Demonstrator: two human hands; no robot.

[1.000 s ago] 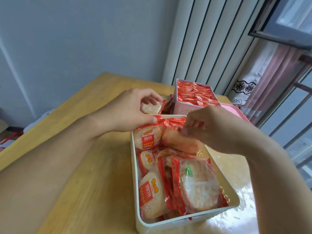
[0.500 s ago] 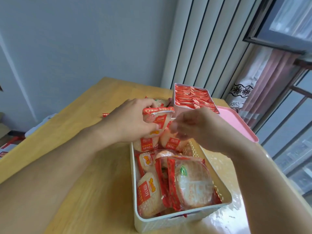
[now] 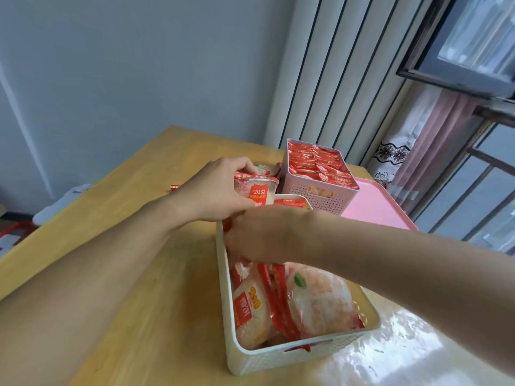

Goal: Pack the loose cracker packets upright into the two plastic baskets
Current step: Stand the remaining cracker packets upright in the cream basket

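**Left hand holds a packet over the white basket, right hand down among the packed ones**

White basket (image 3: 278,355) sits nearest, on the table (image 3: 139,288). Its near end holds packets (image 3: 315,302) leaning or lying at angles, not upright; one clear-fronted round cracker faces up-right, another with an orange label sits by the left wall, red wrapper edges between them.

Right hand (image 3: 259,235) reaches across from the right into the middle of the white basket, back of hand up, fingers down among the packets. Fingertips hidden, so cannot tell if it grasps one or just presses.

Left hand (image 3: 214,190) is just beyond it, over the basket's far end, thumb and fingers clamped on one packet (image 3: 257,190). That packet is above the rim, label upside down to the camera, roughly on edge. More loose packets (image 3: 264,169) lie on the table behind the hand, mostly hidden.

Pink basket (image 3: 320,199) stands just past the white one, close, maybe touching at the corner; cannot tell. It is full, with red packet tops in tight rows level with its rim.

Pink tray (image 3: 379,207) lies flat right of the pink basket. A small red scrap (image 3: 175,186) lies on the table at left.
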